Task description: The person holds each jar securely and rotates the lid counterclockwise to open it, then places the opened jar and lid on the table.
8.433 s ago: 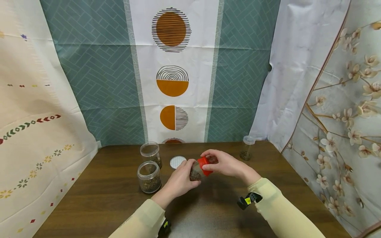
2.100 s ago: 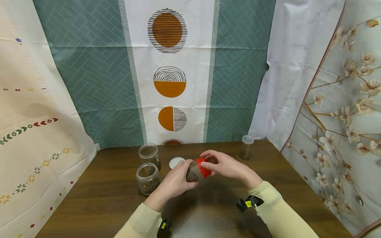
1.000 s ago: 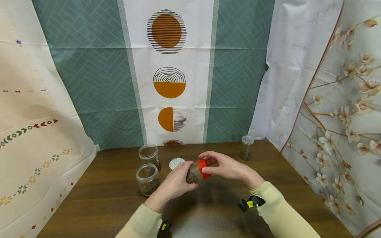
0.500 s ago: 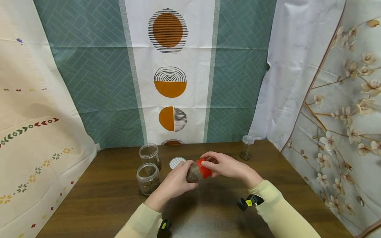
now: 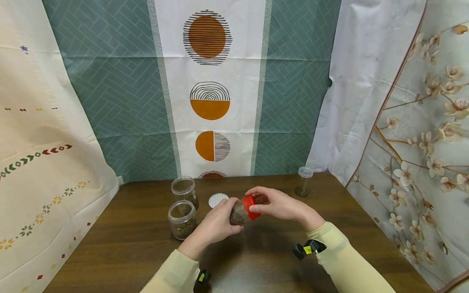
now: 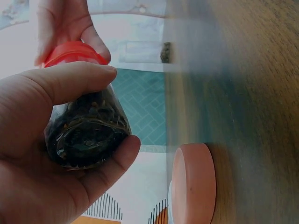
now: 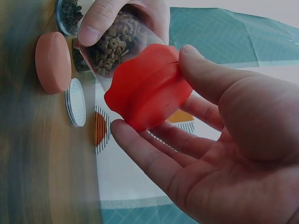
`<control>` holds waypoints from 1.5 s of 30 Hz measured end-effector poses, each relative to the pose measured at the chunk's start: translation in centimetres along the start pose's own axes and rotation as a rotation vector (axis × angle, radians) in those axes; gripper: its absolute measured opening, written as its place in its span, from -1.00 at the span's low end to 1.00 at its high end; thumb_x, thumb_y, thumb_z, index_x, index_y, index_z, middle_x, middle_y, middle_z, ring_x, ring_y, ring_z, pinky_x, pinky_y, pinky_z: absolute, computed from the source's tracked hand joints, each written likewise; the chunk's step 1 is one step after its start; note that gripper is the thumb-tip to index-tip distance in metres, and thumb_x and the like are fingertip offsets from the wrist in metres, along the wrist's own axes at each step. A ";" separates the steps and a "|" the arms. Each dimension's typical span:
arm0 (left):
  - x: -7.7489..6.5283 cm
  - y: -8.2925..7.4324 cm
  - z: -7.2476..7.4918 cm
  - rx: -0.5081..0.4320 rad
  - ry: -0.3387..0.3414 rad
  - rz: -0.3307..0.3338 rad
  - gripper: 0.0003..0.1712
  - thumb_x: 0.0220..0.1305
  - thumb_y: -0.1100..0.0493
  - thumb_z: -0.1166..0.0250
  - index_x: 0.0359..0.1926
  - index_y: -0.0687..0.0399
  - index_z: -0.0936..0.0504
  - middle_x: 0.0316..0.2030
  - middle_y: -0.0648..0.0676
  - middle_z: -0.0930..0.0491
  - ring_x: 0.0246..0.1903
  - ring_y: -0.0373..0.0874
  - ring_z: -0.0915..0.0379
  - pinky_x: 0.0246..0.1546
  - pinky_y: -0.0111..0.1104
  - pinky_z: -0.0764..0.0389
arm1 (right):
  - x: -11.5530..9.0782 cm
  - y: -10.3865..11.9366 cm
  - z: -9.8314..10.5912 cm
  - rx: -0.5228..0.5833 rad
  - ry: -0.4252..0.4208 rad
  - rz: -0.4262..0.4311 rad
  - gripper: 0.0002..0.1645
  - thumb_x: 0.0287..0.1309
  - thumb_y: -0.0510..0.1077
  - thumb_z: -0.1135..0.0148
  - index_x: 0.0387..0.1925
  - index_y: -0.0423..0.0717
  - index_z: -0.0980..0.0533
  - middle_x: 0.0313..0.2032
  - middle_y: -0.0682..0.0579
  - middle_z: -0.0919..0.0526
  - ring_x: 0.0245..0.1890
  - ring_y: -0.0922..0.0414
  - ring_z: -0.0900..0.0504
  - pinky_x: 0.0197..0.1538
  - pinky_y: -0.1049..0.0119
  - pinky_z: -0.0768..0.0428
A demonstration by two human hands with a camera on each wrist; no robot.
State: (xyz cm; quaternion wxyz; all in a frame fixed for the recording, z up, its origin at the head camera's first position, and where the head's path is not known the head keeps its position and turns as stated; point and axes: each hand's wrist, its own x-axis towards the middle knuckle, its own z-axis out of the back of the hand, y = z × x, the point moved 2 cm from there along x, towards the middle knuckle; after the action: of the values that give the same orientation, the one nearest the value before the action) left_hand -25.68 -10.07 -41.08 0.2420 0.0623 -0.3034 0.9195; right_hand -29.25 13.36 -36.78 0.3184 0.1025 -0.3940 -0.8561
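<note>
My left hand (image 5: 216, 228) grips a clear jar (image 5: 238, 213) around its body, tilted on its side above the table. Small brown ring-shaped pellets (image 7: 112, 49) lie inside the jar. A red lid (image 7: 147, 86) with a wavy edge covers the jar's mouth, which points to the right. Thumb and fingers of my right hand (image 5: 276, 203) hold this lid at its rim from the right; the palm is apart from it in the right wrist view. In the left wrist view the thumb of my left hand (image 6: 51, 116) lies across the jar just below the lid.
Two lidless jars (image 5: 182, 219) with brown contents stand at the left. A white round lid (image 5: 218, 200) lies behind my left hand, with a pink lid (image 7: 53, 63) near it. A slim clear container (image 5: 303, 183) stands at the back right of the wooden table (image 5: 121, 236).
My right hand's fingers have shifted back and forth around the red lid, and its wavy edge sits turned differently. The left hand and jar stay nearly in place, after a slight earlier move left.
</note>
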 end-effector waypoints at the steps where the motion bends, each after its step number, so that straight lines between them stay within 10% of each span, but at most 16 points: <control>1: 0.0 0.0 0.0 0.001 0.001 -0.002 -0.12 0.17 0.08 -0.71 0.42 0.18 -0.49 0.02 0.14 -0.58 -0.09 -0.01 -0.56 -0.05 -0.04 -0.68 | 0.0 0.0 0.0 -0.005 -0.002 0.001 -0.39 0.49 0.03 -0.46 0.45 0.01 -0.54 0.20 0.03 -0.71 0.24 -0.02 -0.68 0.18 0.03 -0.69; 13: -0.1 -0.1 0.0 0.007 0.001 0.007 -0.11 0.15 0.10 -0.72 0.42 0.20 -0.50 0.02 0.15 -0.58 -0.10 0.00 -0.56 -0.04 -0.02 -0.67 | -0.1 0.2 -0.3 0.069 0.016 0.026 -0.32 0.47 -0.04 -0.49 0.50 0.00 -0.49 0.30 -0.03 -0.65 0.34 -0.09 -0.63 0.20 -0.02 -0.71; 31: 0.0 -0.1 -0.1 0.002 0.009 0.016 -0.15 0.17 0.09 -0.70 0.40 0.12 -0.51 0.00 0.10 -0.57 -0.12 -0.05 -0.55 -0.08 -0.08 -0.65 | -0.1 0.2 -0.3 0.149 0.014 -0.135 -0.39 0.60 0.09 -0.33 0.45 -0.14 -0.49 0.08 -0.15 -0.66 -0.18 -0.15 -0.81 -0.10 -0.04 -0.82; 45: 0.0 0.0 -0.2 0.006 0.018 0.016 -0.14 0.18 0.09 -0.70 0.42 0.15 -0.50 0.08 0.15 -0.58 -0.07 -0.01 -0.55 -0.04 -0.04 -0.66 | -0.1 0.0 -0.2 0.119 0.008 -0.046 -0.34 0.50 -0.06 -0.45 0.48 -0.18 -0.47 0.21 -0.17 -0.66 0.06 -0.05 -0.75 0.02 0.03 -0.80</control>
State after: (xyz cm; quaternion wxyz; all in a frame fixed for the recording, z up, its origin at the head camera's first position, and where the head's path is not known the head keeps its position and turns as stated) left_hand -25.71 -9.95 -41.25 0.2370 0.0524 -0.2989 0.9229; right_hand -29.06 13.26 -36.94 0.2938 0.1338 -0.4405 -0.8377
